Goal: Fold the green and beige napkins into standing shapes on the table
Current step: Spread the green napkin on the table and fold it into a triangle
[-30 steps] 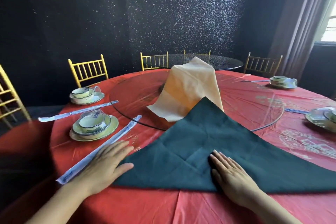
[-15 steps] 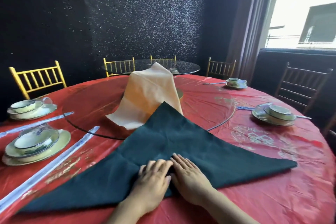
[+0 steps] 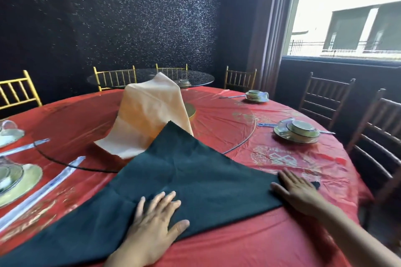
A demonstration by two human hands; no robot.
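- Left hand (image 3: pixel 156 227): flat, fingers spread and straight, palm pressing the near long edge of the dark green triangular cloth napkin (image 3: pixel 184 169), about mid-edge. Holds nothing.
- Right hand (image 3: pixel 297 193): also flat, fingers straight, resting on the napkin's right corner. The corner tip peeks out just past the fingers. No grip.
- Green napkin: lies flat as one big triangle on the red plastic-covered round tabletop (image 3: pixel 249 243), its far point over the rim of the clear glass turntable (image 3: pixel 217 128).
- Pale beige cloth napkin (image 3: pixel 152 112): stands tented on the turntable, just behind the green point. Can't tell whether it is folded or draped over something.
- Progress: early. The green napkin has only the triangle fold, so the corner folds and standing it up are left. The beige one looks either done or parked.
- Around: plate-and-bowl setting (image 3: pixel 296 132) to the right, wrapped chopsticks (image 3: pixel 43 188) to the left, gold chairs (image 3: pixel 20 91) behind.
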